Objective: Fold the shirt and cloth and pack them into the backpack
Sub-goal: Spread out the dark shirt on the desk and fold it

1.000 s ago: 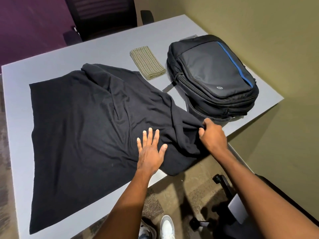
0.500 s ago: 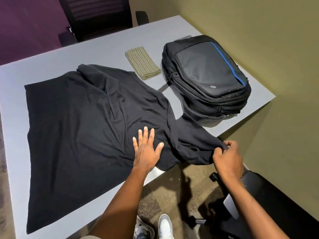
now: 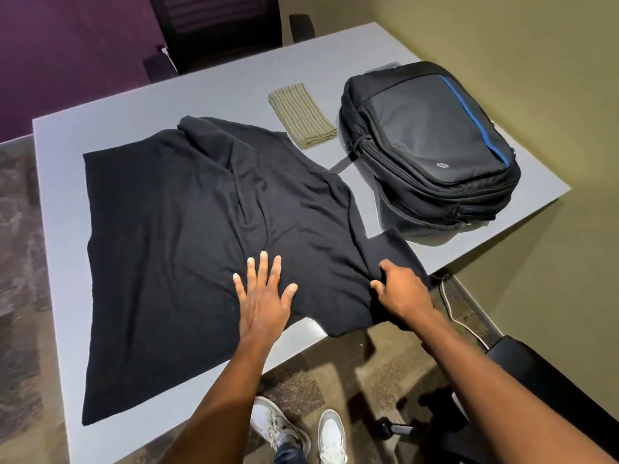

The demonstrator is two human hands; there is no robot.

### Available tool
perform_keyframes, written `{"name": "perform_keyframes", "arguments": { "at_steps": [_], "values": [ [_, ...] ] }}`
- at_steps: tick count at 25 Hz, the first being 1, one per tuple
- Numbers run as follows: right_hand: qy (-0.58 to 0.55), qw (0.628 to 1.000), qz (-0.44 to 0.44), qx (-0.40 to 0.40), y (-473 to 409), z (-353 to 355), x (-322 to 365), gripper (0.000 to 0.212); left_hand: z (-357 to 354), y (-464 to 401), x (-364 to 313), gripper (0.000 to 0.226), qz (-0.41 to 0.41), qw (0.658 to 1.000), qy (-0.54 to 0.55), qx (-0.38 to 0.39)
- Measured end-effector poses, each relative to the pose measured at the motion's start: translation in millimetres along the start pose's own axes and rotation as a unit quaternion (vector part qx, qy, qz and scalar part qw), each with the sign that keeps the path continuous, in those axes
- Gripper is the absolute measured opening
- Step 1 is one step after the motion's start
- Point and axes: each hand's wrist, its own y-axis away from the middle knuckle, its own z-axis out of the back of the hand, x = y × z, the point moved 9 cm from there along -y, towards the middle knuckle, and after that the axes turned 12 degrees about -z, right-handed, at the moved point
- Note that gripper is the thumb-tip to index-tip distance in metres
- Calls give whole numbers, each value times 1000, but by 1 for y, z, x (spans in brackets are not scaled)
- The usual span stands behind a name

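On the grey tabletop (image 3: 418, 51) the black shirt (image 3: 174, 236) lies spread out, its near edge reaching the table's front and a corner drooping over it between the two arms. The left hand (image 3: 264, 296) is flat on the fabric, fingers spread, pressing the body of the shirt down. The right hand (image 3: 402, 293) has its fingers curled into the cloth at the base of the right sleeve (image 3: 393, 251), bunching it. Half a second ago that hand was out beyond the table edge, pulling the sleeve taut in the air; it has since come back in, and the sleeve now lies flat on the tabletop, pointing toward the backpack (image 3: 432, 145) without touching it. The left hand has stayed where it was as the anchor. That suggests the sleeve has been straightened and the hand has regripped near the shoulder, probably to fold the sleeve or that side inward over the body. The task looks early: the shirt is unfolded. The striped green cloth (image 3: 301, 115) already sits folded just left of the backpack, which lies on its back with its zips apparently closed, so it must be opened before anything goes in.
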Motion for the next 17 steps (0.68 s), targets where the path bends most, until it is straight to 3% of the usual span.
{"name": "perform_keyframes", "arguments": {
  "at_steps": [4, 7, 9, 12, 15, 17],
  "values": [
    [1, 999, -53, -11, -3, 6, -23, 20, -4, -2, 2, 73, 4, 1000, 29, 9],
    [-46, 993, -43, -97, 1, 26, -15, 25, 7, 2, 2, 69, -6, 998, 62, -13],
    [-57, 986, 6, -155, 6, 35, 4, 40, 19, 11, 11, 63, 7, 997, 60, -49],
    [-53, 992, 11, -114, 0, 17, 20, 67, 26, 33, 53, 64, 93, 993, 20, -72],
    [-50, 997, -22, -48, -11, 1, 16, 56, 23, 54, 91, 69, 128, 991, -13, -39],
    [-20, 994, -28, -102, -11, 11, 17, 49, 26, 60, 102, 71, 128, 991, -17, -28]
  ]
}}
